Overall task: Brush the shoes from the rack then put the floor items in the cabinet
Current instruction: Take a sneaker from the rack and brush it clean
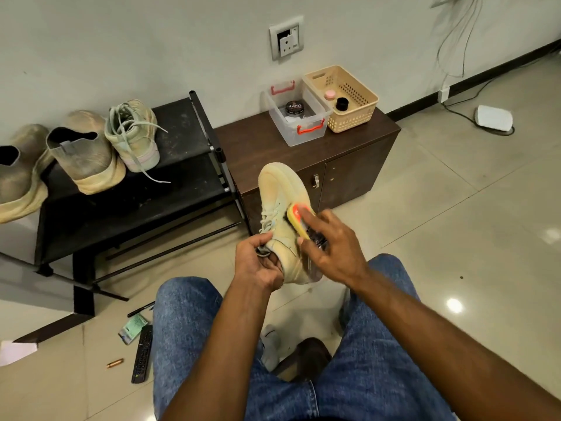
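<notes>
- A seated person in blue jeans holds a pale yellow sneaker [280, 202] at centre frame, toe pointing to 12 o'clock.
- The left hand [261, 262] grips the sneaker's heel opening, fingers curled inside.
- The right hand [331, 243] clasps a yellow-and-orange brush [299, 218] against the sneaker's side.
- At 10 o'clock, 3 more shoes [91, 147] sit on a black rack [182, 123].
- At 1 o'clock stands a dark cabinet [349, 153].
- At 7 o'clock, a remote [142, 355] and pen [141, 309] lie on the floor.

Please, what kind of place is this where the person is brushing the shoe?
Probably an indoor room or entry area of a home or office. A black shoe rack with worn shoes stands against the wall beside a low brown cabinet, on a tiled floor with a wall socket.
</notes>
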